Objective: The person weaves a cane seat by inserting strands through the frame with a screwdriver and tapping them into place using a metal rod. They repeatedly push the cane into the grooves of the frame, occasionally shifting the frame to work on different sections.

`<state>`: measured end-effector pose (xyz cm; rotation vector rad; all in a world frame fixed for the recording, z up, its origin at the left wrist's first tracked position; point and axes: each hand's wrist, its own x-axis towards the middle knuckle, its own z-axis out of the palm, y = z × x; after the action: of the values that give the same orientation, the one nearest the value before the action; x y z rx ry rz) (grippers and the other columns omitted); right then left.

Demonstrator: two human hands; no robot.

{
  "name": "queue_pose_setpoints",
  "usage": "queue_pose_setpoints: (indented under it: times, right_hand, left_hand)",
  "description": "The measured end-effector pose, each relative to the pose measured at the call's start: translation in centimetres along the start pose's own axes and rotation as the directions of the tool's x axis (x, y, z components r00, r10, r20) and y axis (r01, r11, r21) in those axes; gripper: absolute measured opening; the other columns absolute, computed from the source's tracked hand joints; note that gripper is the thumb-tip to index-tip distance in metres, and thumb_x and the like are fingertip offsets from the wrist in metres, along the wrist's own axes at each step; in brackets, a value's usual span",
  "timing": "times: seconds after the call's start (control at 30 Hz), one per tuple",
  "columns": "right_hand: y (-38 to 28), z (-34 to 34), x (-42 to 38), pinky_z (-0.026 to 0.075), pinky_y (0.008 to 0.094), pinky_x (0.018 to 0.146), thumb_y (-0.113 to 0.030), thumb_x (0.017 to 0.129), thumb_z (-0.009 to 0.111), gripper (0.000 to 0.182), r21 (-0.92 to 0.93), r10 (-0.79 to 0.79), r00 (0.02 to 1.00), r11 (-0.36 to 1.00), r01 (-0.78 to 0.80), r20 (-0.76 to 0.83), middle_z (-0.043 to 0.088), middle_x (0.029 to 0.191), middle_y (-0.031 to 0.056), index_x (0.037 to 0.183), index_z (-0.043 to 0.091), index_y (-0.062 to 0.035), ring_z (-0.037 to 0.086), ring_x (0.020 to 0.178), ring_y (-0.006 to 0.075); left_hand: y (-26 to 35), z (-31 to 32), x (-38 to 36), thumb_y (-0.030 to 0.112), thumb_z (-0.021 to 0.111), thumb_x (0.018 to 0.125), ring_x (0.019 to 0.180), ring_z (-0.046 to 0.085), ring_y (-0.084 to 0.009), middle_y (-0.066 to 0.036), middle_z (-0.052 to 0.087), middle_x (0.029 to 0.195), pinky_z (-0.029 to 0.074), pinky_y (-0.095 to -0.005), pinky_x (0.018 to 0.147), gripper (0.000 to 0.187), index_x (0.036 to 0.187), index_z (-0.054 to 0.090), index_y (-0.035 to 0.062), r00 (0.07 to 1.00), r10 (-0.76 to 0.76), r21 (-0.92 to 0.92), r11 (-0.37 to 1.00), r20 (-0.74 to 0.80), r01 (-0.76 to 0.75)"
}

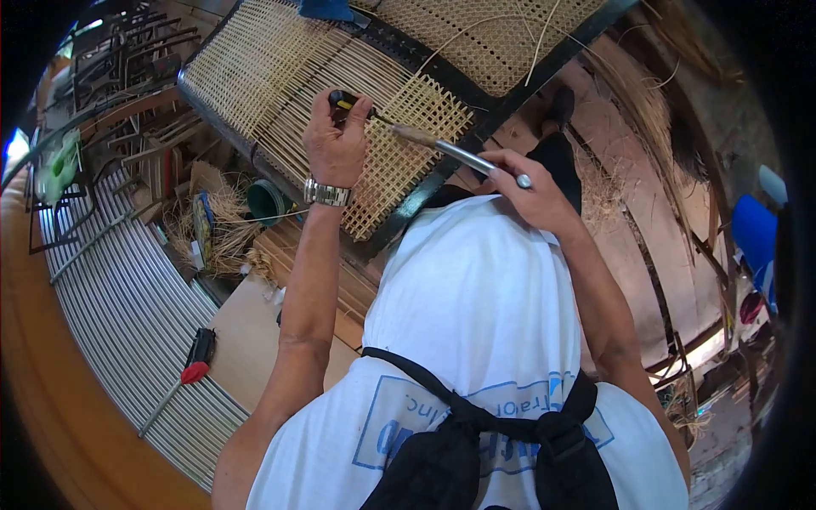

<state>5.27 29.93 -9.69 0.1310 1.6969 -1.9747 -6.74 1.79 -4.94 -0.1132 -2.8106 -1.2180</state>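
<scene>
My left hand (334,140), with a metal watch at its wrist, is closed around the black and yellow handle (343,100) of a screwdriver-like tool. Its thin shaft points right over the woven cane (425,106); the tip is hard to make out. In my right hand (529,189) is a silver metal rod (463,156) with a wooden-looking end (414,134), which lies close to that shaft. Both tools are above a dark frame (404,204) whose panel has loose parallel strands on its left and open weave on its right.
A second caned panel (484,51) adjoins at the top, with long loose strands across it. A blue cloth (326,9) lies on the far edge. To the left are a green bucket (265,202), cane scraps (223,223) and a red-black tool (197,357) on a ribbed surface.
</scene>
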Motion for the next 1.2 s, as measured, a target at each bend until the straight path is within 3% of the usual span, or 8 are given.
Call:
queue_pose_setpoints:
  times: [0.13,0.33,0.4,0.53,0.8,0.87,1.0,1.2]
  right_hand:
    - [-0.3,-1.3,-2.2,0.047,0.0243,0.074,-0.018,0.105,0.058,0.033,-0.004,0.117,0.992,0.993,-0.117,-0.055,0.062,0.089,-0.0014,0.132,0.065,-0.0005,0.053,0.078,0.0062]
    - [0.2,-0.5,1.3,0.039,0.0219,0.065,-0.019,0.105,0.059,0.039,0.142,0.016,0.991,0.990,0.004,-0.133,0.051,0.082,-0.0049,0.138,0.060,0.0006,0.046,0.073,0.0051]
    - [0.5,-0.8,1.7,0.039,0.0224,0.065,-0.018,0.105,0.059,0.037,-0.060,-0.162,0.980,0.986,0.155,-0.117,0.051,0.081,-0.0052,0.137,0.061,0.0005,0.045,0.072,0.0052]
    - [-1.0,-2.5,-0.9,0.043,0.0227,0.068,-0.020,0.104,0.061,0.035,0.091,0.031,0.991,0.996,-0.019,-0.132,0.060,0.090,-0.0035,0.134,0.065,-0.0011,0.051,0.078,0.0059]
    - [-1.4,0.1,-1.1,0.051,0.0282,0.083,-0.020,0.104,0.058,0.038,-0.204,-0.030,0.980,0.976,0.071,0.195,0.069,0.098,0.0047,0.136,0.063,0.0005,0.062,0.089,0.0127]
    - [-0.4,0.8,-1.1,0.051,0.0289,0.081,-0.020,0.104,0.058,0.039,-0.088,-0.082,0.997,0.993,0.082,0.001,0.068,0.096,0.0057,0.136,0.062,0.0012,0.062,0.087,0.0138]
    - [-0.4,-0.8,-2.8,0.049,0.0259,0.076,-0.017,0.103,0.059,0.034,0.031,0.087,0.995,0.996,-0.086,-0.050,0.067,0.095,0.0032,0.132,0.066,-0.0012,0.059,0.083,0.0099]
    - [-0.6,-0.6,0.0,0.040,0.0228,0.064,-0.018,0.105,0.059,0.032,0.163,0.050,0.980,0.986,-0.019,-0.190,0.055,0.084,-0.0050,0.132,0.066,-0.0022,0.048,0.073,0.0050]
  left_hand:
    - [0.3,-0.1,0.5,0.026,0.081,0.093,0.072,0.069,-0.0164,-0.006,0.073,0.083,0.054,-0.0320,0.063,0.032,0.110,0.063,0.0044,1.000,0.007,0.057,0.998,-0.007,-0.007]
    - [1.4,0.4,1.2,0.030,0.081,0.093,0.069,0.069,-0.0162,-0.006,0.072,0.080,0.053,-0.0328,0.061,0.034,0.109,0.063,0.0047,0.998,0.062,0.166,0.984,0.024,-0.065]
    - [1.6,0.4,1.2,0.030,0.081,0.093,0.070,0.069,-0.0160,-0.006,0.072,0.080,0.053,-0.0326,0.060,0.035,0.109,0.063,0.0047,0.999,0.043,0.139,0.989,0.021,-0.045]
    - [1.3,-0.5,0.3,0.028,0.081,0.093,0.069,0.069,-0.0150,-0.006,0.072,0.080,0.053,-0.0320,0.061,0.033,0.109,0.063,0.0050,1.000,-0.004,0.088,0.996,-0.012,0.005]
    - [0.8,1.0,-0.7,0.022,0.081,0.093,0.073,0.068,-0.0143,-0.005,0.072,0.084,0.054,-0.0300,0.064,0.030,0.109,0.064,0.0042,0.998,0.047,0.051,0.998,0.037,-0.049]
    - [1.0,0.5,-0.6,0.022,0.082,0.093,0.073,0.069,-0.0146,-0.005,0.073,0.084,0.055,-0.0305,0.065,0.030,0.109,0.064,0.0042,0.999,0.032,0.023,0.999,0.018,-0.033]
    - [0.4,0.4,-0.3,0.024,0.082,0.092,0.073,0.070,-0.0151,-0.006,0.074,0.086,0.055,-0.0316,0.065,0.032,0.111,0.064,0.0043,1.000,0.003,-0.023,1.000,-0.021,-0.003]
    - [1.1,1.0,-0.3,0.024,0.082,0.093,0.072,0.069,-0.0150,-0.005,0.073,0.083,0.055,-0.0319,0.064,0.032,0.111,0.064,0.0041,0.998,0.047,0.096,0.994,0.029,-0.049]
